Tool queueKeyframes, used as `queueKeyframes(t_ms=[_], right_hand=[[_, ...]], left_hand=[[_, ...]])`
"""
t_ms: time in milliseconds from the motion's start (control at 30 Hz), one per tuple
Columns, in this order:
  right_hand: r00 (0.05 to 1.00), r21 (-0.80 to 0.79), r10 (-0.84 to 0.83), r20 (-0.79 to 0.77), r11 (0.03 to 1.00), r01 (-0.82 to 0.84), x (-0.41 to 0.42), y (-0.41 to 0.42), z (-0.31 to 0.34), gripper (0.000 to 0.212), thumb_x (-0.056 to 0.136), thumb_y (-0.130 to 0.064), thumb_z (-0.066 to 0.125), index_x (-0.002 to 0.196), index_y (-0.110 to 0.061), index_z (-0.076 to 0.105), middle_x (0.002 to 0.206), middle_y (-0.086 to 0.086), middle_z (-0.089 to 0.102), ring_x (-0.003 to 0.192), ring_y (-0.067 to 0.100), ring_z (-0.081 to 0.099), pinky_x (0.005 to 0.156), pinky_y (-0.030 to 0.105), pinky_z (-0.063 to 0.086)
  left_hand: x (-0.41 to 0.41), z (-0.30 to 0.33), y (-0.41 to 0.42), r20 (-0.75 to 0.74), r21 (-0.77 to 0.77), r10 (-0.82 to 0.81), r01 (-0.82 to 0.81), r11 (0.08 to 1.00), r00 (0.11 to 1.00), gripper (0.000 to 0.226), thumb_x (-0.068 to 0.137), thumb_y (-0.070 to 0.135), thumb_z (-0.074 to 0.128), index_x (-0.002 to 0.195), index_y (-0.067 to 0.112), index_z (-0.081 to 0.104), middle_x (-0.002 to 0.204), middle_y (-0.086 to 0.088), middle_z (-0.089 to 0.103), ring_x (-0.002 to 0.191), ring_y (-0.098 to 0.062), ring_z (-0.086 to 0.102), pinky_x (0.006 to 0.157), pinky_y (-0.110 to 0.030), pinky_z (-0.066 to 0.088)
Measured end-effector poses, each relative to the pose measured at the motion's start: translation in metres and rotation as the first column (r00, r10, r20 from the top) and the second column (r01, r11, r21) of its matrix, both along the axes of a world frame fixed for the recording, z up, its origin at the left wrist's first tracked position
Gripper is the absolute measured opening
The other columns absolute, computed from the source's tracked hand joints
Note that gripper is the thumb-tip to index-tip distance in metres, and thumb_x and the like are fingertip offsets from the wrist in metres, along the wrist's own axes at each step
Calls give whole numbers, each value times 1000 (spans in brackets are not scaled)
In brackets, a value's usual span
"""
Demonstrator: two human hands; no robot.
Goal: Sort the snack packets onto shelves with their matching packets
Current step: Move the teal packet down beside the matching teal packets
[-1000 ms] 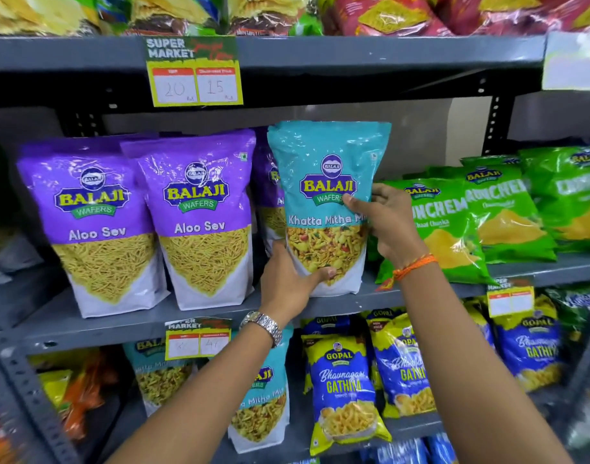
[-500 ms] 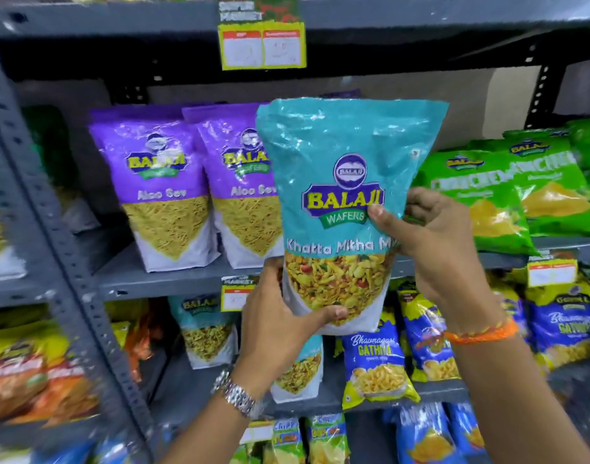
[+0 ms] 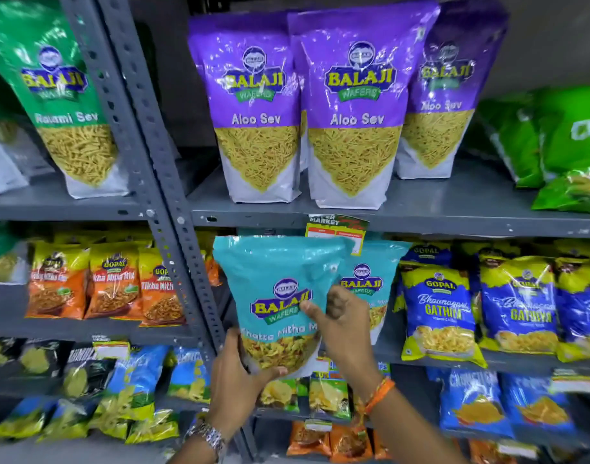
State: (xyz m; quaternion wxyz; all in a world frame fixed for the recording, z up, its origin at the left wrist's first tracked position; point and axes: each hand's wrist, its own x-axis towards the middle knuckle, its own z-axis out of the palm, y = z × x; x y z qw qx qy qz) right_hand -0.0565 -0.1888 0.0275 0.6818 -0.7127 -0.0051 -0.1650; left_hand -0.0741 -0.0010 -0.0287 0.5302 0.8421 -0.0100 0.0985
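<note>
A teal Balaji Khatta Mitha Mix packet [image 3: 280, 283] is held upright in front of the second shelf. My left hand [image 3: 240, 380] grips its bottom left corner from below. My right hand [image 3: 344, 323] pinches its right edge at mid height. Just behind and to the right stands a matching teal Balaji packet [image 3: 370, 279] on that shelf, partly hidden by my right hand. On the grey shelf [image 3: 420, 222] above stand three purple Aloo Sev packets [image 3: 354, 105].
A grey perforated upright [image 3: 146, 135] runs diagonally left of the held packet. Blue Gopal Gathiya packets [image 3: 437, 313] stand to the right, orange Gopal packets [image 3: 116, 286] to the left, a green Ratlami Sev packet [image 3: 56, 88] at upper left, green packets [image 3: 554, 145] at upper right.
Both hands have carried the teal packet down from the Aloo Sev shelf to the shelf below, beside the matching teal packet. The view has tilted downward.
</note>
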Motion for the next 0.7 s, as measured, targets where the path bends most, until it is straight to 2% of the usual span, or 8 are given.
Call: queueKeyframes(t_ms=[33,133,233,300,367,467,567,700], right_hand=[[999,14,0,-43,1000,1,2,7,-13,25,81,-25,82,71,-16,61,61,0,67,66,2,60,62,41,58],[990,4,-48,-134,999,49,24,21,-51,59,75,-49,82,87,5,60,93,38,64,86,36,71,79,66,56],[983,10,-96,-159,995,99,50,28,-69,29,82,-28,80,78,-7,61,90,25,71,93,34,72,87,52,61],[984,-5,-70,-165,998,70,70,31,-75,43,81,-35,80,87,2,59,92,30,67,94,42,69,94,56,58],[989,13,-56,-134,998,59,88,32,-79,54,81,-39,79,80,5,46,70,17,43,68,32,49,99,48,51],[988,-3,-95,-120,995,95,113,37,-72,57,84,-29,78,73,-13,24,79,5,13,77,29,18,98,61,24],[990,53,-105,-95,992,110,129,42,-70,56,87,-6,74,71,-18,22,78,1,7,76,27,13,100,47,24],[992,48,-97,-74,994,101,142,46,-75,57,90,-4,70,66,-20,21,71,-4,9,62,9,14,85,31,28]], left_hand=[[4,-10,5,-33,20,-6,7,1000,999,90,49,39,98,121,37,45,116,13,69,111,-15,66,80,-29,54],[25,-36,18,-126,51,-43,50,997,991,89,50,44,95,122,36,45,116,13,67,113,-18,65,78,-29,52],[50,-49,23,-158,40,-68,75,996,985,90,49,50,91,125,33,47,119,13,66,115,-18,64,87,-40,56],[67,-55,23,-157,20,-84,89,996,984,93,55,40,96,132,26,46,123,10,64,117,-17,62,88,-37,52],[86,-56,22,-153,16,-103,106,994,983,94,56,38,96,133,20,46,124,6,64,117,-17,61,88,-34,50],[114,-55,21,-136,26,-126,131,991,983,96,56,39,96,135,16,45,129,0,65,119,-18,61,92,-37,52],[138,-55,22,-147,34,-97,103,994,984,92,59,20,96,137,10,48,130,-1,64,122,-18,58,94,-33,48],[156,-58,20,-188,44,13,-5,999,982,80,56,6,94,127,7,58,125,-14,70,118,-29,65,85,-30,47]])
